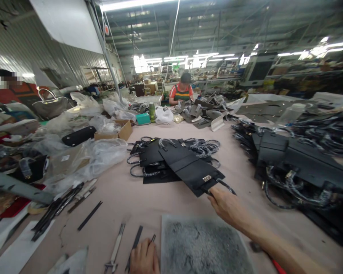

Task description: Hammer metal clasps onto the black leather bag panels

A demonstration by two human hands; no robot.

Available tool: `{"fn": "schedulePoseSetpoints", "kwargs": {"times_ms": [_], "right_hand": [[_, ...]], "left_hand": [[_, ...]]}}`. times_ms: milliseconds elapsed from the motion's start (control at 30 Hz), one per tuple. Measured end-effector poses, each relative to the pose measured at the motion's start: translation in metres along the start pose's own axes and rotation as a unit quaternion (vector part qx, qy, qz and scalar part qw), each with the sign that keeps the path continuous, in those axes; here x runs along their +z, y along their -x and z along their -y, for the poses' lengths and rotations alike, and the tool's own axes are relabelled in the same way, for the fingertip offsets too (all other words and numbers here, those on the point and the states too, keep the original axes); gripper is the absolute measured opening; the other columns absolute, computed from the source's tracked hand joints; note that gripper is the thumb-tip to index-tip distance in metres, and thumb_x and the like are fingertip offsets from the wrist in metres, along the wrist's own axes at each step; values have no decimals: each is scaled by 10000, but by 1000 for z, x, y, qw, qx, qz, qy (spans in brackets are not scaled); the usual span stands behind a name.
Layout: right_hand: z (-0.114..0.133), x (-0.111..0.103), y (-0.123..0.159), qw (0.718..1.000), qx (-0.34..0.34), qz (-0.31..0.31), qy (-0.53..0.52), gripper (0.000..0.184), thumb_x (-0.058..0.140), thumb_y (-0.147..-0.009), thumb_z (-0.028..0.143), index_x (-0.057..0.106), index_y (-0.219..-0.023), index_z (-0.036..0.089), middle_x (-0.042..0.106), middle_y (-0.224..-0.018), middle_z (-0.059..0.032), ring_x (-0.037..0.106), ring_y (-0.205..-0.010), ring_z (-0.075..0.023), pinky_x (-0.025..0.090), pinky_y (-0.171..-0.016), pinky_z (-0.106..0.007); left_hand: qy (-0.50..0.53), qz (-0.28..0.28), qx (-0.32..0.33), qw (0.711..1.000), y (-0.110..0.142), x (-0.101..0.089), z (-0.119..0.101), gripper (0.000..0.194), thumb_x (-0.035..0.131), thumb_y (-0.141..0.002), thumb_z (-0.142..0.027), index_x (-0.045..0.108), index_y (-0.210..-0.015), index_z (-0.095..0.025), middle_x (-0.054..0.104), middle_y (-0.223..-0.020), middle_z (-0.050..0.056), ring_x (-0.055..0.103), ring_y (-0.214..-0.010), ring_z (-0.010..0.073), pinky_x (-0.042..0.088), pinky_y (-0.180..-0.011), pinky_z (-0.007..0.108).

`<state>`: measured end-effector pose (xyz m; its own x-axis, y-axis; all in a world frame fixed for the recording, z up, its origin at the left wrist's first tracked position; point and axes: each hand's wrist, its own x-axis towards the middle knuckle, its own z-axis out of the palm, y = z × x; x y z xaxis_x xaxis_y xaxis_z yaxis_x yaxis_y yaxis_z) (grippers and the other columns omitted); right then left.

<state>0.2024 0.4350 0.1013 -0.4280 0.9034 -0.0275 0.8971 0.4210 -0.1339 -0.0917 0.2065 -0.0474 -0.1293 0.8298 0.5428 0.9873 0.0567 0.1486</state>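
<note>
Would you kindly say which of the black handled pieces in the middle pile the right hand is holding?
The slanting top piece, whose near end the right hand grips; the other pieces lie beneath or beyond it.

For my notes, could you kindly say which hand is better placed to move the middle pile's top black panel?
Probably the right hand: it grips the black panel at its near end, while the left hand lies apart from it, beside the grey slab.

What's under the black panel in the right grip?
Under the panel, toward its far end: more black pieces, with looped handles showing around the edges. Whatever the panel directly covers can't be seen.
</note>
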Motion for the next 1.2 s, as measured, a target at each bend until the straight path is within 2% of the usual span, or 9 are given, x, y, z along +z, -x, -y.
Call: {"fn": "schedulePoseSetpoints", "kwargs": {"times_ms": [200,300,433,533,633,733,867,1067,1200], "right_hand": [[40,15,93,994,-15,27,-102,219,392,-964,211,611,-965,199,715,-974,-105,669,-837,-239,378,-687,-342],[46,25,133,990,-21,55,-128,218,398,-964,209,615,-961,194,702,-970,-95,657,-819,-222,384,-680,-334],[57,43,190,985,1,94,-143,252,392,-974,205,627,-1058,179,696,-986,-104,666,-840,-228,417,-697,-327],[80,62,228,979,13,124,-163,284,374,-967,162,618,-1112,166,698,-1018,-121,674,-849,-223,444,-716,-323],[113,81,254,968,30,143,-202,295,371,-955,131,605,-1133,153,706,-1016,-131,685,-892,-236,469,-762,-331],[145,94,264,957,51,146,-245,294,379,-955,130,590,-1159,138,710,-1068,-151,687,-976,-266,480,-824,-355],[170,97,255,952,68,129,-270,271,411,-954,130,581,-1165,135,711,-1120,-153,684,-1009,-261,466,-839,-336],[178,94,232,957,80,120,-253,188,473,-957,162,597,-1097,145,730,-1056,-142,691,-981,-255,448,-807,-312],[178,89,235,964,58,113,-236,185,531,-952,204,600,-1115,151,715,-1036,-126,690,-912,-256,445,-753,-321]], "left_hand": [[-21,56,-6,998,-16,-28,-17,195,546,-916,-113,731,-913,-175,716,-989,96,620,-887,231,441,-780,351],[-31,77,-6,997,-19,-31,-19,190,542,-920,-120,727,-916,-166,714,-1002,105,603,-915,251,425,-792,361],[-31,97,-15,995,-19,-30,-19,186,541,-927,-151,725,-903,-163,713,-1023,116,593,-934,271,419,-791,373],[-30,109,-28,993,-18,-30,-20,184,548,-925,-174,732,-913,-172,714,-1044,118,594,-959,284,421,-797,384],[-14,111,-42,993,-16,-32,-21,188,546,-925,-175,734,-921,-181,719,-1071,114,597,-980,286,424,-811,388],[8,107,-58,993,-14,-36,-22,195,536,-929,-161,729,-914,-183,723,-1077,108,597,-977,281,423,-829,387],[28,112,-75,991,-13,-37,-22,187,534,-922,-140,715,-916,-184,723,-1061,104,594,-991,286,415,-845,383],[67,115,-104,986,-16,-37,-21,196,523,-909,-116,694,-961,-195,723,-1008,95,605,-999,287,430,-882,376],[76,141,-111,981,-23,-43,-21,193,521,-907,-112,686,-967,-192,717,-1000,98,610,-1004,288,450,-885,375]]}}
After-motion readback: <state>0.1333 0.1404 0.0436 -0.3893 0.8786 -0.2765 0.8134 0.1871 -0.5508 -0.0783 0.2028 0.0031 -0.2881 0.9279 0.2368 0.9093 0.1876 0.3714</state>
